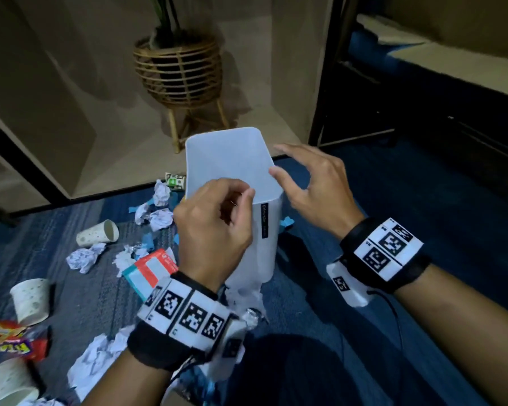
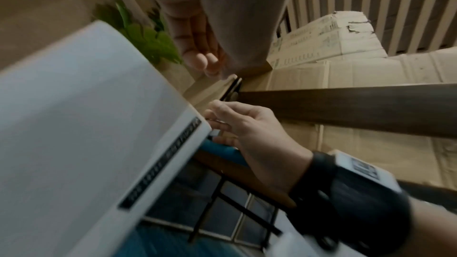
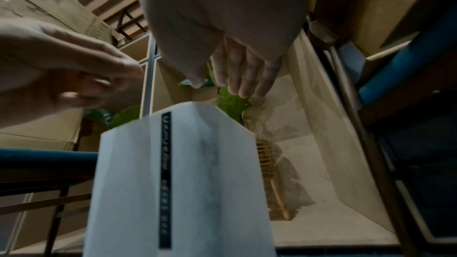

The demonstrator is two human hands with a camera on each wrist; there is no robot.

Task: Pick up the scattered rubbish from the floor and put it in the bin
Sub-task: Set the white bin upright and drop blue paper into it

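Note:
A tall white bin [image 1: 232, 159] stands on the blue carpet, and no rubbish shows in the part of its inside that I can see. My left hand [image 1: 241, 194] hovers over its near left rim with loosely curled fingers and holds nothing. My right hand [image 1: 279, 159] is spread beside the right rim, fingertips [image 2: 215, 122] close to the bin's corner [image 2: 197, 124]. Left of the bin lie crumpled papers [image 1: 162, 218], two paper cups [image 1: 99, 233], a red-and-teal box [image 1: 150, 269], a red snack wrapper [image 1: 12, 339] and blue scraps.
A rattan plant stand [image 1: 182, 74] is behind the bin on the beige floor. Dark furniture [image 1: 423, 98] fills the right side. More crumpled paper [image 1: 97, 361] and a cup [image 1: 9, 382] lie near my left forearm. Bare carpet [image 1: 423, 200] lies to the right.

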